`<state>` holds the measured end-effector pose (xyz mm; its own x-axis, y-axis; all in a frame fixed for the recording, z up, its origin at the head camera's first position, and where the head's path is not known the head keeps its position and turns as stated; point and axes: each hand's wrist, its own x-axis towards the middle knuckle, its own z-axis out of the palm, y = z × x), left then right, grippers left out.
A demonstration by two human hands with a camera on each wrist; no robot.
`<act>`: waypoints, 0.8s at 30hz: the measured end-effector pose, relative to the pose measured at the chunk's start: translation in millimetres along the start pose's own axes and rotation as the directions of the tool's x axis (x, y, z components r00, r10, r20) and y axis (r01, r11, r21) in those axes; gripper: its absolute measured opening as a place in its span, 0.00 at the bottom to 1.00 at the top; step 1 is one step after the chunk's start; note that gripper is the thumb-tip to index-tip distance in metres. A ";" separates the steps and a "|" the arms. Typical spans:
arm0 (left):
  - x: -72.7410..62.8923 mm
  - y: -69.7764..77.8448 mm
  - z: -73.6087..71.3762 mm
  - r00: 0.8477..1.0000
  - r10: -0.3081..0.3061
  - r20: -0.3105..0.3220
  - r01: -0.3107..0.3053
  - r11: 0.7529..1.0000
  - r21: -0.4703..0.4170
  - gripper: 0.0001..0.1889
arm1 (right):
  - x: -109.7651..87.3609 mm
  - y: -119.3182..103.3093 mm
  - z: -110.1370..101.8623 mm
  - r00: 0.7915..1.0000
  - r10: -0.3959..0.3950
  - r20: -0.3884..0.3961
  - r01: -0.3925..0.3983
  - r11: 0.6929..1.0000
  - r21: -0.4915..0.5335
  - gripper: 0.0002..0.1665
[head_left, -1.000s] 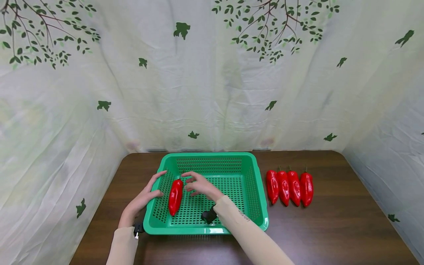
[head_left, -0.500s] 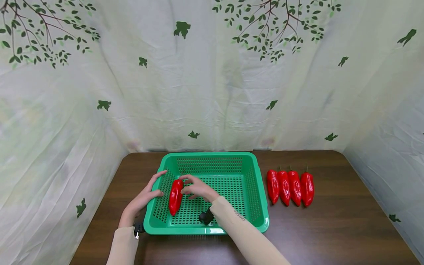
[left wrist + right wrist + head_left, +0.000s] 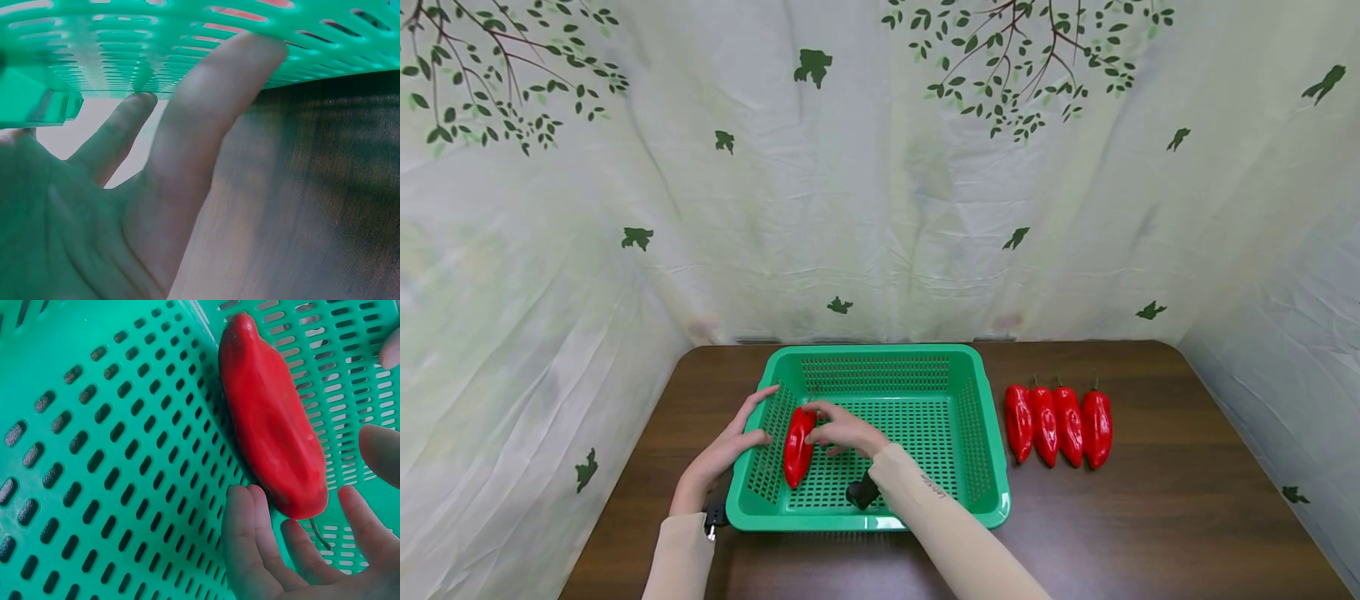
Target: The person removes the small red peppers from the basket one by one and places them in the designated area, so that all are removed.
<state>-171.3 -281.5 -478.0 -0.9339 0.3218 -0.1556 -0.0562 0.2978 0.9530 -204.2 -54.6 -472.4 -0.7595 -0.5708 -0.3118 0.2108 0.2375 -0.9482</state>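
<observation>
In the head view a glossy red pepper (image 3: pixel 797 457) lies inside the green plastic basket (image 3: pixel 880 523), along its left side. My right hand (image 3: pixel 847 431) reaches over the pepper's stem end from the right, fingers loosely bent. The right wrist view has those fingers (image 3: pixel 240 540) spread around the end of the red pepper (image 3: pixel 269 419), with the thumb apart from it; a thin stem shows between them. Against the outside of the basket's left wall rests my left hand (image 3: pixel 722 454), its thumb (image 3: pixel 200 125) nearly straight on the slotted wall (image 3: pixel 156 44).
Several red peppers (image 3: pixel 1043 427) lie side by side on the brown wooden table (image 3: pixel 1165 500), right of the basket. A pale curtain (image 3: pixel 887 208) with printed leaves hangs behind and at both sides. A black wrist camera (image 3: pixel 862 492) hangs below my right wrist.
My right hand has moved slightly left, and its fingers have come over the pepper in the basket. The left hand stays on the basket's left wall.
</observation>
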 end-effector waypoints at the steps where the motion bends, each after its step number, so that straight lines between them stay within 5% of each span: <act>1: -0.1 0.0 -0.1 1.000 0.001 -0.001 -0.001 1.000 0.003 0.37 | -0.1 -0.4 0.4 1.000 -0.001 0.000 0.001 1.000 -0.006 0.34; 24: -1.4 -0.1 0.4 1.000 -0.001 0.000 0.001 1.000 -0.009 0.38 | 5.2 -1.7 6.7 1.000 0.002 0.029 -0.001 1.000 -0.025 0.32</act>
<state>-169.8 -281.7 -478.0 -0.9340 0.3211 -0.1569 -0.0607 0.2901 0.9551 -204.3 -63.2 -472.8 -0.7409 -0.5929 -0.3155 0.1967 0.2576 -0.9460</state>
